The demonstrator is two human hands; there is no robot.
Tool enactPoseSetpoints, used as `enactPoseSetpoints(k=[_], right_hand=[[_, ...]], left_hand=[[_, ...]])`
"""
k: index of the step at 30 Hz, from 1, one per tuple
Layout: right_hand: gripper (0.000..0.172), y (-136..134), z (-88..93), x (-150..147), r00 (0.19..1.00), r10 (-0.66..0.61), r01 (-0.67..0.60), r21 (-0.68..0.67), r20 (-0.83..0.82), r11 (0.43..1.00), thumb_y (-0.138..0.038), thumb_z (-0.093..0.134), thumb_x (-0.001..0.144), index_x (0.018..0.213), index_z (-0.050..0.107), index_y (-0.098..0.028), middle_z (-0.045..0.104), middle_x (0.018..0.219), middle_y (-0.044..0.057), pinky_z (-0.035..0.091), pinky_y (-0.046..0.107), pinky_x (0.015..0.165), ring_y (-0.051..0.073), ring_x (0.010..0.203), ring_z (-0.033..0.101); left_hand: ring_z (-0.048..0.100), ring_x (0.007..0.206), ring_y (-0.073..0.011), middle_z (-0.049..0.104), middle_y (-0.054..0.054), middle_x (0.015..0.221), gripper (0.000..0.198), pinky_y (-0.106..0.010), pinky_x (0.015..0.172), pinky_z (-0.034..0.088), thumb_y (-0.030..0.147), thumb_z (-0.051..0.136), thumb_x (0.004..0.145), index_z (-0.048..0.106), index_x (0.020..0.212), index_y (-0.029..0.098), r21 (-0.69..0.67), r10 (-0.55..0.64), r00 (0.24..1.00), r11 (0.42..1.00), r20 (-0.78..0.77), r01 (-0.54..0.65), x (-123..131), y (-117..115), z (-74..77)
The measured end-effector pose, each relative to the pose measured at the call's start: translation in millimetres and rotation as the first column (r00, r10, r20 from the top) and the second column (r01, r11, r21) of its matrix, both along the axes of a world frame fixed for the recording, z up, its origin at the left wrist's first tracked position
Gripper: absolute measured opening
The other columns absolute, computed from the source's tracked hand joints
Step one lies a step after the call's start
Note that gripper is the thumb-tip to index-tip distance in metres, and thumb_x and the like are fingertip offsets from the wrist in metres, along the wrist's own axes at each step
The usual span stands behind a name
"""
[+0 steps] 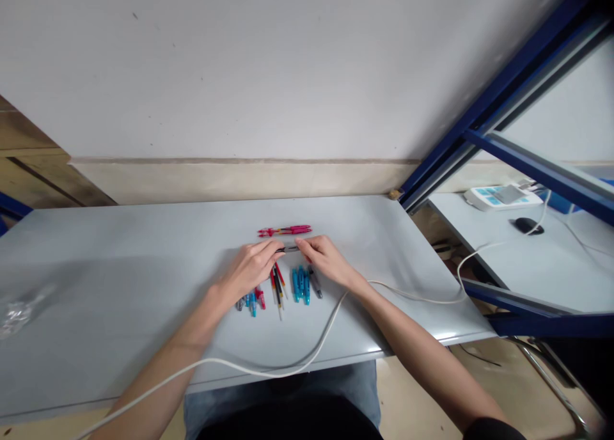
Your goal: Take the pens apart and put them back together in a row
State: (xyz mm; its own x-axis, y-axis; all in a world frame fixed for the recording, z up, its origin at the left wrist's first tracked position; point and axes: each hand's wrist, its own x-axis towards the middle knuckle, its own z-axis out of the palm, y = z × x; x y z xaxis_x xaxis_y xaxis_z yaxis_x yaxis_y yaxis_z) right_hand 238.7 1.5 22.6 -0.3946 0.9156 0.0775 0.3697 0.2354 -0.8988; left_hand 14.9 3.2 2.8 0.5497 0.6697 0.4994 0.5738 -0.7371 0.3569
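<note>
Between my two hands lies a dark grey pen (288,249), held level just above the table. The fingers of my left hand (254,261) pinch its left end, and those of my right hand (322,256) grip the right end. Pink pens (285,231) lie side by side just beyond. Below my hands are several red, black and yellow-tipped refills (278,288). Left of these, partly under my left hand, sit short clear, blue and pink pen parts (253,302). Several blue barrels (301,284) and a grey barrel (315,282) lie to the right.
A white cable (211,361) crosses the table (119,344) front and runs right to a second desk. Crumpled clear plastic (16,315) rests at far left. A blue metal frame (460,133) rises on the right; past it are a mouse (526,226) and a white device (501,197).
</note>
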Motion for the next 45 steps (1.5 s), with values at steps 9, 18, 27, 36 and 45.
enactPoseSetpoints(k=[9, 18, 27, 36, 45], right_hand=[[0.049, 2.2, -0.7, -0.5, 0.999, -0.017, 0.018, 0.054, -0.028, 0.998, -0.055, 0.049, 0.100, 0.069, 0.057, -0.018, 0.048, 0.058, -0.002, 0.035, 0.026, 0.055, 0.012, 0.055, 0.042], [0.041, 0.8, 3.3, -0.2, 0.999, 0.016, -0.012, 0.127, -0.035, 0.992, -0.053, 0.054, 0.099, 0.077, 0.059, -0.018, 0.057, 0.072, 0.000, 0.037, 0.025, 0.060, 0.013, 0.065, 0.047], [0.036, 1.4, 3.1, 0.0, 0.998, 0.011, -0.005, 0.109, -0.060, 0.994, -0.050, 0.058, 0.097, 0.082, 0.063, -0.018, 0.060, 0.076, 0.000, 0.037, 0.024, 0.060, 0.013, 0.067, 0.049], [0.041, 0.8, 2.9, -0.1, 0.998, -0.012, 0.017, 0.100, -0.058, 0.995, -0.052, 0.052, 0.099, 0.076, 0.058, -0.018, 0.053, 0.068, -0.002, 0.034, 0.025, 0.059, 0.013, 0.062, 0.043], [0.048, 3.1, -2.9, -0.6, 0.999, -0.024, 0.027, 0.065, -0.044, 0.997, -0.053, 0.048, 0.101, 0.070, 0.054, -0.018, 0.049, 0.064, -0.002, 0.034, 0.026, 0.058, 0.013, 0.060, 0.043]], left_hand=[[0.072, 0.087, -0.0186, 0.072, -0.005, 0.100, 0.016, -0.031, 0.078, 0.056, 0.025, 0.048, 0.104, 0.062, 0.111, 0.020, 0.011, -0.001, 1.000, 1.000, 0.001, 0.001, 1.6, 4.0, -4.9], [0.071, 0.085, -0.0182, 0.072, -0.005, 0.097, 0.015, -0.031, 0.076, 0.056, 0.025, 0.048, 0.104, 0.062, 0.109, 0.020, 0.029, -0.008, 1.000, 1.000, 0.014, 0.008, 3.0, 2.6, -2.1], [0.071, 0.084, -0.0183, 0.072, -0.005, 0.097, 0.015, -0.031, 0.075, 0.056, 0.024, 0.049, 0.103, 0.062, 0.109, 0.019, 0.054, 0.010, 1.000, 0.998, 0.009, -0.011, 1.6, 3.7, -2.1], [0.071, 0.086, -0.0186, 0.072, -0.004, 0.098, 0.014, -0.031, 0.076, 0.056, 0.026, 0.051, 0.103, 0.062, 0.110, 0.021, 0.037, 0.011, 0.999, 0.999, 0.037, -0.012, 2.4, 4.5, -4.2], [0.071, 0.086, -0.0187, 0.071, -0.005, 0.098, 0.016, -0.031, 0.075, 0.055, 0.027, 0.049, 0.104, 0.062, 0.110, 0.020, 0.010, -0.004, 1.000, 1.000, 0.005, 0.004, 1.9, 4.5, -4.1]])
